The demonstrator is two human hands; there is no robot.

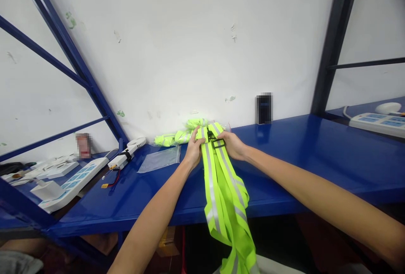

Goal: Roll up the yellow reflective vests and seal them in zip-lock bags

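Note:
A neon yellow-green reflective vest [212, 189] made of straps with silver stripes hangs over the front edge of the blue table. My left hand [193, 149] grips its upper left strap, thumb on top. On the other side, my right hand [233, 145] pinches the upper right strap close to a black buckle [218, 143]. Some fingers of both hands are hidden behind the straps. Just beyond my hands, more folded reflective vests [180, 136] lie against the wall. A clear plastic bag [160, 160] rests flat to the left of my left hand.
On the blue table [294, 160] a dark box-shaped item [263, 108] stands against the wall at right. At left are a white handheld fan [136, 143], a battery pack with wires [118, 164] and a white power strip [74, 185]. Blue metal posts [76, 58] frame the left side.

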